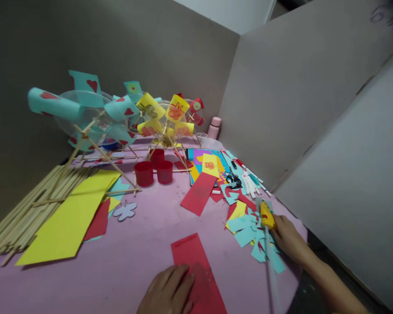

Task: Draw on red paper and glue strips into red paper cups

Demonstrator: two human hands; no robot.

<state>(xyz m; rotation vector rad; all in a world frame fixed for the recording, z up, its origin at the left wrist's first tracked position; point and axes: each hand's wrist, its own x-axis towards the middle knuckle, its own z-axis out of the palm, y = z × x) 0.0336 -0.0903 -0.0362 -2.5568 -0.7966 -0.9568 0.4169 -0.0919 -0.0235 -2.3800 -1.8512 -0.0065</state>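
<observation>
My left hand lies on the left edge of a red paper strip at the front of the table, its fingers flat and close together. Off to the right, my right hand is closed around a yellow glue gun, its tip pointing away from me. A long whitish glue stick trails from its back end toward me. Under and beside the gun are scattered turquoise paper scraps. Another red paper strip rests farther back, near the middle.
Stick-built wheels with turquoise paper and yellow paper stand at the back. Red paper cups, wooden sticks and a yellow sheet lie leftward. Scissors, markers and a pink bottle are at right.
</observation>
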